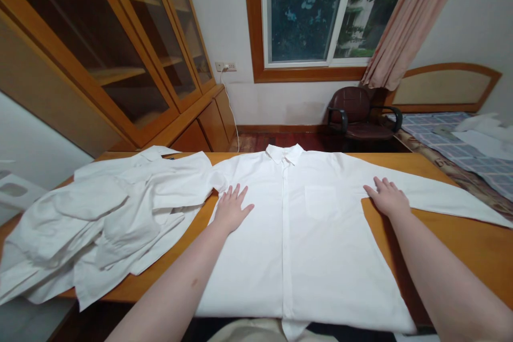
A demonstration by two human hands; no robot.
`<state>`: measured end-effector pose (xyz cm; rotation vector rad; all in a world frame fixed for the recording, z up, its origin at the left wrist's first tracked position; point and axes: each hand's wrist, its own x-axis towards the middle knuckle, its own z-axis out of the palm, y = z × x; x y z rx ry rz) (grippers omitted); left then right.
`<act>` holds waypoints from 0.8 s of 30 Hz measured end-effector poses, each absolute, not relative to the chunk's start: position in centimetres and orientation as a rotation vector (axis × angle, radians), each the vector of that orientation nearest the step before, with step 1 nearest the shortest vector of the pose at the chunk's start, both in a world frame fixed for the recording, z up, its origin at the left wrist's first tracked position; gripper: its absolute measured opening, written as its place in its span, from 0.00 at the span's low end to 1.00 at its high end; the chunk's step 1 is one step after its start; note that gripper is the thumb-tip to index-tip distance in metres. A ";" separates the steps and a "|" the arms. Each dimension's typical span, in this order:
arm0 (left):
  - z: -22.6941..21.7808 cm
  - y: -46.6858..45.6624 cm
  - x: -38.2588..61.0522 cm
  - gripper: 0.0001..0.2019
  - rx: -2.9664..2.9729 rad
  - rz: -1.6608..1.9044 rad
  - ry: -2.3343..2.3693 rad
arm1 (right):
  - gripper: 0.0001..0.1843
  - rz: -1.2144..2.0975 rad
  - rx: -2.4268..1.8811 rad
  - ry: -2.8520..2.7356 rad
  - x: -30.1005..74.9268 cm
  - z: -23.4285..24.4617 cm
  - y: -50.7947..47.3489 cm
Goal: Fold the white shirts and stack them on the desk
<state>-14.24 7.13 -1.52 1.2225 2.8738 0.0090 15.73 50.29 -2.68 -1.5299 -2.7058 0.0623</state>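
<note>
White shirt (308,256) lies front-up at 6 o'clock on the wooden worktop (452,246); I see L hand (233,207) spread on its side, R hand (387,196) at the sleeve (441,195) root, both relaxed, gripping nothing. Looks like smoothing, so next move prob. calls for light, even palms. Crumpled garments (116,219) at 8, cabinet (132,48) at 10, window (308,10) approx. 1, bed (460,149) 3 o'clock.

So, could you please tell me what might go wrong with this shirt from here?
The bottom of the shirt reaches past the near edge of the table, so its overhang might pull it askew. The pile of white clothes lies right up beside it, so the two could catch on each other. With the left hand and right hand resting on it, sideways pushing may wrinkle it.
</note>
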 end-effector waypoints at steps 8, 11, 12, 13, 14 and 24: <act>0.0 7.1 -13.7 0.34 1.143 -0.075 2.829 | 0.38 -0.045 -1.686 -2.578 18.3 -1.0 50.2; 1.3 9.9 -13.2 0.29 1.142 -0.064 2.868 | 0.34 -0.084 -1.445 -2.554 14.5 0.3 46.1; 1.5 11.3 -12.9 0.28 1.193 -0.029 2.883 | 0.33 -0.018 -1.296 -2.603 12.8 0.6 44.2; 1.7 12.8 -12.6 0.27 1.272 0.020 2.880 | 0.32 0.063 -1.132 -2.677 11.0 0.8 41.9; 1.7 14.4 -12.4 0.28 1.349 0.071 2.858 | 0.32 0.144 -0.945 -2.767 9.2 1.0 39.6; -1.6 20.2 -13.1 0.33 1.446 0.150 2.713 | 0.38 0.307 -0.636 -3.059 0.1 -1.2 35.9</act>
